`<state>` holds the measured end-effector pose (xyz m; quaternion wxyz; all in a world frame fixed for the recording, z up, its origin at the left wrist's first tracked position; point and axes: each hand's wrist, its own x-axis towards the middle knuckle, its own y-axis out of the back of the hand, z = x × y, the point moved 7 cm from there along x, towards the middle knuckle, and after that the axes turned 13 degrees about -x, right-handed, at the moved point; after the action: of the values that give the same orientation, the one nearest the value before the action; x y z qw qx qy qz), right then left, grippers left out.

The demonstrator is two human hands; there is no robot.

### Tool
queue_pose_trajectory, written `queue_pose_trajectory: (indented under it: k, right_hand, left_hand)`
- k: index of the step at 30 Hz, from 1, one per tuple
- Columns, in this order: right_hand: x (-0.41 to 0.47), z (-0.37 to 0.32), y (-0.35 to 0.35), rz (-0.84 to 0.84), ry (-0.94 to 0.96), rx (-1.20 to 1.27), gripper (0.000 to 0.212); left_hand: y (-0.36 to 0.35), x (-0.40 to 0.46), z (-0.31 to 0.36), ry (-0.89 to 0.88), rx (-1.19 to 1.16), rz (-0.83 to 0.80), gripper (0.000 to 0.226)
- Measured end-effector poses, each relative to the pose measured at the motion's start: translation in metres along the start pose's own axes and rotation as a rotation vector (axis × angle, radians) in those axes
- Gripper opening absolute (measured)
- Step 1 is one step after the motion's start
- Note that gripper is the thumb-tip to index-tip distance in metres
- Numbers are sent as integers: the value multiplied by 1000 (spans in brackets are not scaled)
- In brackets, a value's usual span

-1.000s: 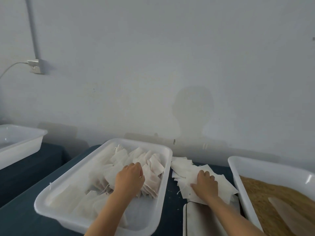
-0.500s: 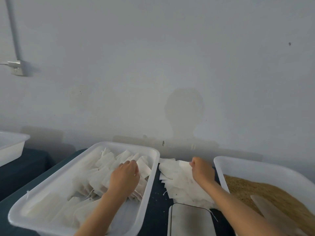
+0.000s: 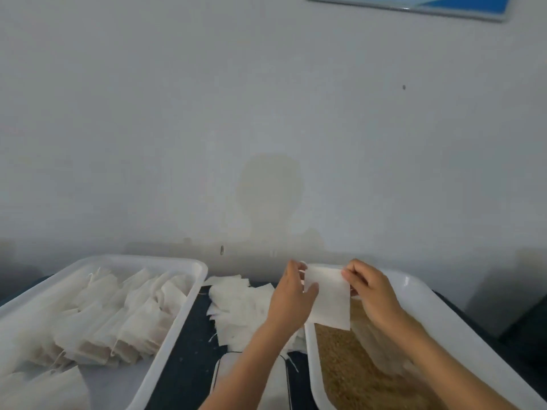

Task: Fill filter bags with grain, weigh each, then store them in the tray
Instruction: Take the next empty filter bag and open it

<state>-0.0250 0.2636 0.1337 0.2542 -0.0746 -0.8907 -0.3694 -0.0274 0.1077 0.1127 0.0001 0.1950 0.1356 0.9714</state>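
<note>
An empty white filter bag (image 3: 328, 300) is held up over the near-left corner of the grain tray (image 3: 438, 306). My left hand (image 3: 293, 297) pinches its left edge and my right hand (image 3: 370, 288) pinches its top right corner. Brown grain (image 3: 343, 362) fills that tray. A loose pile of empty filter bags (image 3: 239, 309) lies on the dark table between the trays. The white tray on the left (image 3: 180, 321) holds several filled bags (image 3: 118, 315) laid in rows. The scale (image 3: 233, 377) sits at the bottom centre, mostly hidden by my left forearm.
A translucent scoop (image 3: 381, 347) lies in the grain under my right forearm. The dark table top (image 3: 183, 365) shows between the trays. A pale wall rises right behind the trays, with a blue-edged sign (image 3: 414, 4) at the top.
My left hand left the tray of filled bags and moved right. My right hand lifted one empty bag off the pile. Both hands now hold it over the grain tray. The camera turned right.
</note>
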Motion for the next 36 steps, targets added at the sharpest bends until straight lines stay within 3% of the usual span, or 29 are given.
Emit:
queue_pose_trajectory:
  k: [4, 6, 10, 14, 18, 21, 28, 36]
  right_hand:
    - [-24, 48, 17, 1, -61, -60, 28]
    - [-33, 70, 21, -12, -104, -86, 28]
    - [-38, 95, 19, -65, -156, -143, 27]
    - [-39, 99, 29, 137, -166, -210, 22]
    - [-43, 97, 1, -115, -296, 114, 43]
    - [-46, 91, -14, -240, -297, 222, 33]
    - [-51, 87, -13, -272, -335, 309, 41]
    - [-50, 100, -12, -277, -343, 179, 37]
  left_hand:
    - [-57, -1, -5, 63, -182, -112, 10]
    - [-78, -1, -10, 84, -229, -169, 25]
    - [-113, -1, -25, 78, -81, -299, 18]
    - [-121, 2, -35, 112, -136, -233, 10]
    - [-117, 0, -43, 157, -311, -198, 18]
    - [-123, -4, -44, 209, -507, -278, 25]
    - [-128, -8, -35, 145, -440, -379, 32]
    - [-127, -13, -29, 88, -370, -393, 27]
